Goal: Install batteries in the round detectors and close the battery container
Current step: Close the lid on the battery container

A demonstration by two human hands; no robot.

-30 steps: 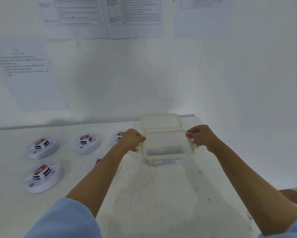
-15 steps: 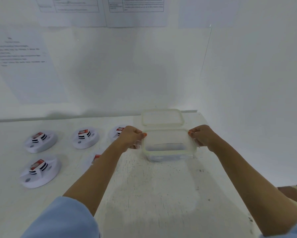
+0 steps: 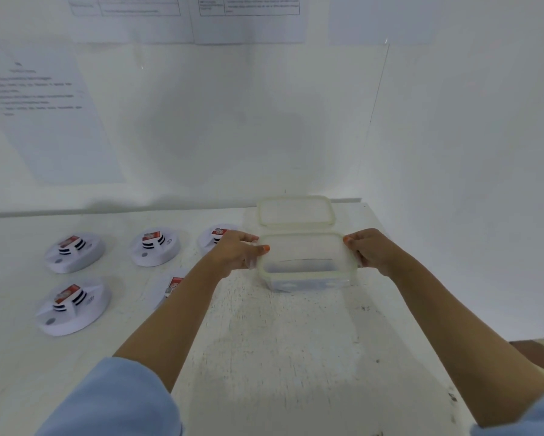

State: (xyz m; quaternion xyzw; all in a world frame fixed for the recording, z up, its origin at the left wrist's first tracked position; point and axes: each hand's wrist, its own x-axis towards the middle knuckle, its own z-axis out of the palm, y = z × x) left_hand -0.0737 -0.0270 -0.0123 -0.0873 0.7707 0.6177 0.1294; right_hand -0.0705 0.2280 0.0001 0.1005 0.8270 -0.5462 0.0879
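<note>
Writing: nothing legible. Each of the detectors (image 3: pixel 74 251) carries a red-and-white label over black stripes, but the print is too small to read. The paper sheets (image 3: pixel 44 121) on the wall (image 3: pixel 233 136) show typed lines and tables, all blurred.

Counts:
- 5 white round detectors on the left side of the desk (image 3: pixel 280 357).
  - Back row of 3: far left, middle (image 3: pixel 155 247), and a third (image 3: pixel 215 237) partly behind the left hand (image 3: pixel 236 254).
  - Front row of 2: one at left (image 3: pixel 72 305) and one (image 3: pixel 170 287) mostly hidden by the left forearm.
- 1 clear container (image 3: pixel 306 269), 1 lid (image 3: pixel 295 212).
- At least 3 sheets: 1 at left, 2 with tables cropped along the top edge.
- 2 light blue sleeves (image 3: pixel 107 401).

Container: rectangular and open, at the back right of the desk near the wall corner. Can't tell if it rests on the desk or is slightly lifted. There is a bluish smear at the bottom; contents can't be made out. The lid lies flat just behind it, by the desk's back edge.

Hands:
- Left hand: fingers (image 3: pixel 247 238) curled onto the container's left rim, thumb with an orange nail on top of the rim.
- Right hand (image 3: pixel 371 250): fingers (image 3: pixel 354 239) clamped on the right rim.
</note>
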